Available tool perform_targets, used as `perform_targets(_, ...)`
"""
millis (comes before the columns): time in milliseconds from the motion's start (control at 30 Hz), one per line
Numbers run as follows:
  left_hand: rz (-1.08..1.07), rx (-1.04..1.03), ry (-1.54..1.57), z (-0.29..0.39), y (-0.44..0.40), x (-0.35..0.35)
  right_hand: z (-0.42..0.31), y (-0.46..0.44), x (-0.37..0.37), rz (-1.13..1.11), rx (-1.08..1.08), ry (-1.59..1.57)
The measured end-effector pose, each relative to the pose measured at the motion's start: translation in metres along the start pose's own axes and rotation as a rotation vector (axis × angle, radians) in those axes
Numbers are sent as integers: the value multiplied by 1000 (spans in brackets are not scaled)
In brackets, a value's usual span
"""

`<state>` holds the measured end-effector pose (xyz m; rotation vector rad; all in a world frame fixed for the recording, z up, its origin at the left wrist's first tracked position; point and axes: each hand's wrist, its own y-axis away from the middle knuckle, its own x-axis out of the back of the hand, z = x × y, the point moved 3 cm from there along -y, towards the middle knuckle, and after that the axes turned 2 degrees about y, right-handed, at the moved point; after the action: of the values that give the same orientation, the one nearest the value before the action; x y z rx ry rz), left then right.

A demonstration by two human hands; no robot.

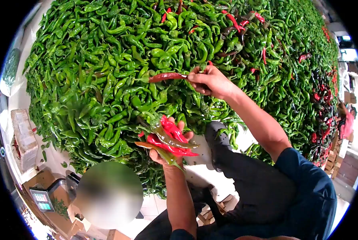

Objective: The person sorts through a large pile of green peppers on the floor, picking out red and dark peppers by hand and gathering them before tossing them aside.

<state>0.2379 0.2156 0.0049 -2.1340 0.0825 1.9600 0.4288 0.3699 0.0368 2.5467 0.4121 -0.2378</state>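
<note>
My left hand (pixel 165 156) is curled around a bunch of chili peppers (pixel 171 130), several of them bright red and others brownish green or orange. Between the thumb and fingers of my right hand (pixel 211 82) is the tip of one long dark red chili pepper (pixel 167 77). Its green stem end points left. Both hands are over the near slope of a huge pile of green chili peppers (pixel 119 68), the right one farther up than the left. My left palm is mostly covered by the peppers in it.
Red peppers (pixel 233 21) lie scattered in the pile, with a darker red patch (pixel 321 100) at the far right. A white foam box (pixel 25 140) stands at left. Below it is a scale with a lit display (pixel 42 200). My shoe (pixel 217 136) is against the pile's edge.
</note>
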Motion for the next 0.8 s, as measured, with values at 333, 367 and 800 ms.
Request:
perform_targets(333, 60, -179, -150, 10, -30, 1, 10, 58, -48, 151, -39, -102)
perform_targets(367, 46, -166, -158, 11, -34, -3, 11, 61, -49, 78, -60, -145)
perform_targets(800, -7, -150, -60, 6, -33, 2, 29, 91, -47, -273, -312, -88)
